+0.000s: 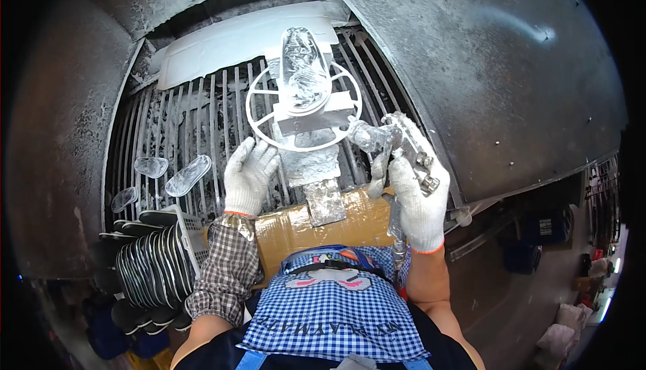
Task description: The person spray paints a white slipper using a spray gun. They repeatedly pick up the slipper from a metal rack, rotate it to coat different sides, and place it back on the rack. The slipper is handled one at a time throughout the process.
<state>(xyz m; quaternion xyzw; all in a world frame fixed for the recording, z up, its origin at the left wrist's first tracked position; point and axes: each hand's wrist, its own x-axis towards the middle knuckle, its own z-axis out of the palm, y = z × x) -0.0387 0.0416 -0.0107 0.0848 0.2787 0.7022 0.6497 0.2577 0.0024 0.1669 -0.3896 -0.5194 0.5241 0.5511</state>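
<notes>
My right hand [421, 198], in a white knit glove, is wrapped round a metal spray gun [385, 138] coated in whitish residue. The gun's nozzle end points left, beside a white ring-shaped turntable [253, 118]. On the turntable's raised block [316, 121] lies a sole-shaped piece [303, 74] with a glossy, crinkled surface. My left hand [250, 176], also gloved, holds nothing and has its fingers extended at the turntable's near left rim; whether they touch it I cannot tell. A hose [398, 245] runs down below the gun.
Metal bars [212, 124] form a grate under the turntable. Three shiny sole-shaped pieces, including one long one [188, 175], lie at left. A white rack [192, 241] of dark soles [153, 265] stands nearer me. A taped cardboard piece [279, 235] spans the front; booth walls [511, 80] rise alongside.
</notes>
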